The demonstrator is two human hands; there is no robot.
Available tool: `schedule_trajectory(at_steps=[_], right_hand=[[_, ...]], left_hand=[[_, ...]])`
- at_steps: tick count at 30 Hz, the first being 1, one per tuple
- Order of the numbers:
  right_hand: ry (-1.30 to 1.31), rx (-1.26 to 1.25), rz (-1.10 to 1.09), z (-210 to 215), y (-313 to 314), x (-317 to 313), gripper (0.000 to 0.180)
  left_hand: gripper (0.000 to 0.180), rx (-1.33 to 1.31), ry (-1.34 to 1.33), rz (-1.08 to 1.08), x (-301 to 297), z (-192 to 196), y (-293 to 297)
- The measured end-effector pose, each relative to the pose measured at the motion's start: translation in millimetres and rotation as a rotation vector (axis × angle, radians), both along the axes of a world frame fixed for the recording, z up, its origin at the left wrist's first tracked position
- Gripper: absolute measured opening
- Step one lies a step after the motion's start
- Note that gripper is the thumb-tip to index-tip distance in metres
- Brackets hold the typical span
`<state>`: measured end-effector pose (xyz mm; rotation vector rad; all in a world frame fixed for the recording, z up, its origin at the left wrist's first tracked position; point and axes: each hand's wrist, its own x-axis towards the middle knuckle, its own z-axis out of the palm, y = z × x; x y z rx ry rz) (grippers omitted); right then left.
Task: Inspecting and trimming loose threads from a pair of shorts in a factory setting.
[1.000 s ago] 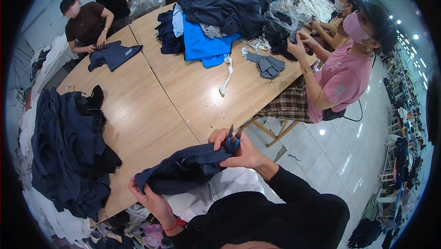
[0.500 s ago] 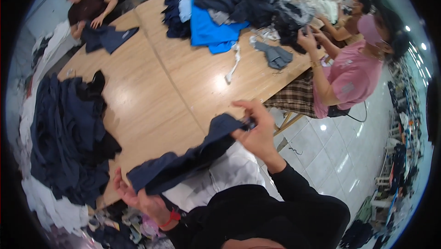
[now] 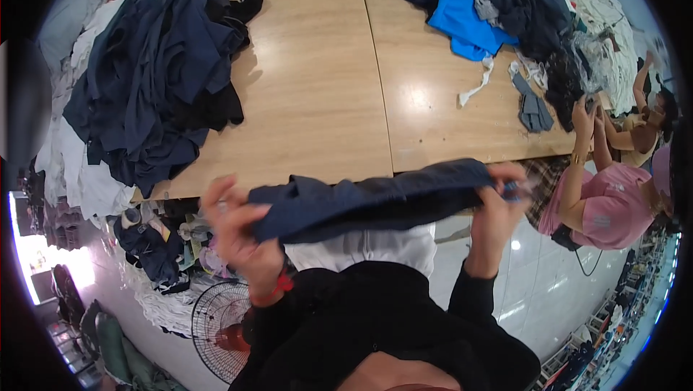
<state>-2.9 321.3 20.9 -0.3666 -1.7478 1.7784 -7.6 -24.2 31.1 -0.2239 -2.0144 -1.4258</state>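
Observation:
A navy blue piece of clothing (image 3: 375, 200) is stretched sideways between my hands, just off the near edge of the table (image 3: 317, 102). My left hand (image 3: 242, 228), a red band at its wrist, pinches the left end of the cloth, its fingers a little smeared by motion. The right end is gripped by my right hand (image 3: 498, 210). A small bluish thing shows among the right fingers, too blurred to name. The cloth hangs in a long fold with a dark hollow along its middle, over my white-clad lap (image 3: 361, 246).
A large heap of navy clothing (image 3: 159, 73) lies on the table's left. Bright blue cloth (image 3: 465, 19), a grey piece (image 3: 534, 106) and a white strip (image 3: 476, 84) lie to the right. A person in pink (image 3: 613, 203) sits at right. A fan (image 3: 224, 333) stands lower left.
My view has turned left and down. The cloth, slanted before, is now nearly level and pulled wider between my hands. My left fingers have closed more on its end.

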Motion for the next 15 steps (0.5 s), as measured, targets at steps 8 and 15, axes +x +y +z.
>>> schedule_trajectory(at_steps=[8, 15], right_hand=[[0.171, 0.506, -0.098, 47, 18, -109, 0.017], [0.58, 0.065, -0.105, 82, 6, -81, 0.034]], left_hand=[[0.059, 0.181, -0.06, -0.217, -149, 79, -3], [0.052, 0.181, 0.564, 0.024, -95, 123, 10]])
